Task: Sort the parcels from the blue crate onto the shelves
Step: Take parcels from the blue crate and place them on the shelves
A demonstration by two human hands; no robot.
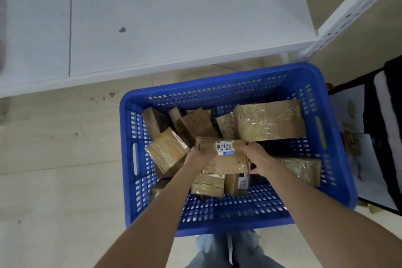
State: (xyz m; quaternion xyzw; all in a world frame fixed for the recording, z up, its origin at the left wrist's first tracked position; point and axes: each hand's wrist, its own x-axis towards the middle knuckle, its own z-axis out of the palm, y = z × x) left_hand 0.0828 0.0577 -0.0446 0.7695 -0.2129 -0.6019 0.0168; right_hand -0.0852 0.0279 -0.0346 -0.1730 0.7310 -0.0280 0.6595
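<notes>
A blue crate (pixel 217 85) sits on the pale floor (pixel 54 159) in the lower middle of the frame, just below the front edge of a white shelf (pixel 174 17) that fills the upper left. A white perforated upright (pixel 352 13) slants across the upper right corner. Both hands reach down into the crate and clasp one brown parcel (pixel 226 164) near its middle. The left hand (pixel 196 155) has its fingers curled round the parcel's left end, and the right hand (pixel 254 159) grips the right end. A white barcode label (pixel 225 148) lies on the parcel's top, between the two hands. Other taped brown parcels lie loose in the crate around it: a big one (pixel 269 122) in the upper right part, one tilted at the left (pixel 166 152), one at the right wall (pixel 302 169), several small ones along the top, and more under the held parcel (pixel 208 185). Jeans (pixel 228 250) show at the bottom edge, just below the crate. A black-and-white item I cannot identify (pixel 380 137) stands at the right edge.
</notes>
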